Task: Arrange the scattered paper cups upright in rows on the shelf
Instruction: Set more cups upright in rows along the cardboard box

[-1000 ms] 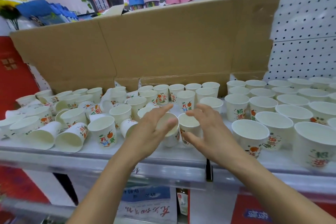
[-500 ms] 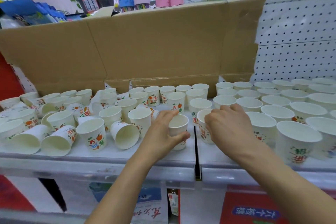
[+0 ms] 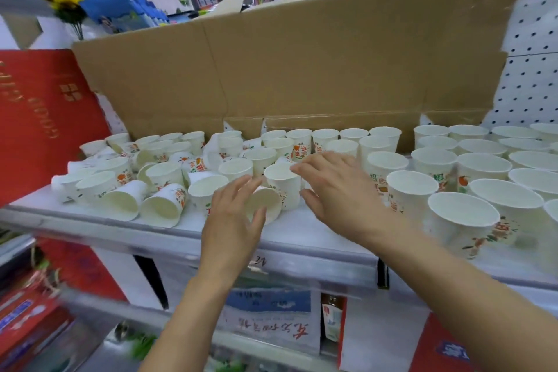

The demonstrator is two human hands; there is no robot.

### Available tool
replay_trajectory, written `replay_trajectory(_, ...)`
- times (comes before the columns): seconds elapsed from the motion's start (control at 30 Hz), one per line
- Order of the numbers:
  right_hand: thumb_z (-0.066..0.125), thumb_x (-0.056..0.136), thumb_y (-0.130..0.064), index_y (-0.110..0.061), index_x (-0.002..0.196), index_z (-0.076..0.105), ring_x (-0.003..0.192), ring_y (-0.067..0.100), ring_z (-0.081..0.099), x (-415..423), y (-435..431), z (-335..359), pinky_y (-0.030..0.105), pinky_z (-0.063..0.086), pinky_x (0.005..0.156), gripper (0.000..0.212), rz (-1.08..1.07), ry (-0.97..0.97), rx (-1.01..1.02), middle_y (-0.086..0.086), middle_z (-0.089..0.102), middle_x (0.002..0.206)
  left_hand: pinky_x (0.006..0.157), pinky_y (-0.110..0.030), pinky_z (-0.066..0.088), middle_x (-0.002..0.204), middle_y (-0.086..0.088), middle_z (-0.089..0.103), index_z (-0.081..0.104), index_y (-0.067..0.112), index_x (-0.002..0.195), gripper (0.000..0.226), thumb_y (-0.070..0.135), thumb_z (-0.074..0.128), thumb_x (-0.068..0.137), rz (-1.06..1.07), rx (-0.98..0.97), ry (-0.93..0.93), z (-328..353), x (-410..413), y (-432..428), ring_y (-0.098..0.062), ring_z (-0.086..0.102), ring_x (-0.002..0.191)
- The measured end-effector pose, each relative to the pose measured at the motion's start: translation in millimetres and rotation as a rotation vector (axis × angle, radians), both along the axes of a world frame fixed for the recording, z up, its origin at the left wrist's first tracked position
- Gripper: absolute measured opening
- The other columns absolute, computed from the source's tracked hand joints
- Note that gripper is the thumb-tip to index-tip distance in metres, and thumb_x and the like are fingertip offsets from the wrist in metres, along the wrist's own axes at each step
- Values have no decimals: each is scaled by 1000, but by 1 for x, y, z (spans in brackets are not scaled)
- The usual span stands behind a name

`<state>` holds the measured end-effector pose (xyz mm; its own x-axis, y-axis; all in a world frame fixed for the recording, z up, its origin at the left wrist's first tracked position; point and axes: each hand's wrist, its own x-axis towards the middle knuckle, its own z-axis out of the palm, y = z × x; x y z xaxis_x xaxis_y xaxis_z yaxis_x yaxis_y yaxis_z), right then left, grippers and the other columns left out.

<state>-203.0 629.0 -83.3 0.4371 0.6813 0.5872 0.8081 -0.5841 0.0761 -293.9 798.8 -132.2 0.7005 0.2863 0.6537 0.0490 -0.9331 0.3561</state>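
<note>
**Both hands open over the cups at mid-shelf**

At far left I see a red box (image 3: 39, 118) with gold lettering too blurred to read. On the white shelf (image 3: 302, 240) beside it, jumbled cups (image 3: 157, 157) crowd together, and two cups on their sides (image 3: 145, 205) face me at the near edge.

My left hand (image 3: 232, 220) is open with straight fingers, its thumb across the mouth of a tipped cup (image 3: 265, 201); I cannot tell whether it touches. Just right of that stands an upright cup (image 3: 283, 187). My right hand (image 3: 338, 190) is open and spread, fingertips at that cup's rim.

Further right, rows of upright cups (image 3: 462, 217) stand in order. The cups carry red and green Chinese print with an orange fruit. A cardboard sheet (image 3: 302, 63) backs everything. Below, a paper sheet (image 3: 271, 332) shows red handwritten characters, upside down.
</note>
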Motion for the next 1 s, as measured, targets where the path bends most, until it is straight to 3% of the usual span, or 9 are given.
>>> replay_trajectory(0.13, 47, 95, -29, -23, 123, 55, 118, 22, 45, 13, 38, 3, 37, 31, 97, 30, -44, 29, -130, -2, 58, 121, 86, -36, 50, 125, 7, 61, 61, 26, 126, 39, 15, 63, 89, -20, 65, 78, 6, 8, 17, -17, 54, 112)
replay_trajectory(0.33, 63, 84, -14, -24, 85, 67, 84, 22, 57, 9, 34, 0, 37, 35, 87, 11, -81, -22, -89, -4, 70, 83, 63, -34, 55, 95, 4, 72, 72, 22, 105, 18, 19, 63, 90, -36, 195, 28, 20, 16, 34, -20, 66, 84)
replay_trajectory(0.47, 77, 73, -17, -25, 75, 69, 72, 22, 58, 4, 2, 5, 38, 45, 79, 11, -89, -71, -83, -7, 67, 68, 70, -33, 53, 104, 6, 72, 70, 28, 113, 24, 24, 56, 95, -69, 228, 73, 42, 20, 29, -20, 66, 93)
replay_trajectory(0.57, 72, 73, -20, -26, 68, 68, 66, 22, 58, -2, -22, 13, 36, 48, 71, 8, -74, -96, -74, -9, 63, 62, 80, -36, 52, 117, 9, 67, 64, 37, 121, 29, 29, 47, 99, -93, 241, 165, 52, 32, 23, -18, 60, 107)
replay_trajectory(0.67, 62, 77, -26, -29, 70, 67, 69, 19, 57, -7, -38, 17, 37, 49, 72, 9, -97, -36, -124, -13, 64, 65, 82, -35, 51, 122, 12, 65, 62, 43, 121, 30, 33, 44, 99, -132, 226, 258, 54, 46, 18, -17, 58, 112)
replay_trajectory(0.8, 51, 93, -41, -35, 97, 66, 94, 8, 50, -11, -40, 29, 30, 35, 93, 16, -155, 138, -235, -19, 64, 94, 80, -35, 52, 119, 14, 66, 61, 44, 121, 30, 35, 44, 99, -209, 210, 334, 56, 52, 14, -15, 58, 108)
replay_trajectory(0.9, 43, 92, -53, -39, 105, 63, 98, 1, 45, -9, -31, 42, 23, 30, 89, 28, -142, 235, -150, -23, 59, 102, 86, -36, 50, 120, 14, 62, 57, 44, 126, 31, 41, 43, 98, -255, 169, 311, 62, 50, 19, -10, 53, 110)
replay_trajectory(1.0, 51, 91, -48, -34, 107, 65, 100, 3, 50, 10, -9, 56, 28, 40, 89, 25, -98, 376, -36, -20, 60, 105, 93, -40, 46, 125, 15, 59, 56, 41, 128, 32, 41, 45, 98, -264, 82, 228, 77, 57, 44, -10, 50, 116)
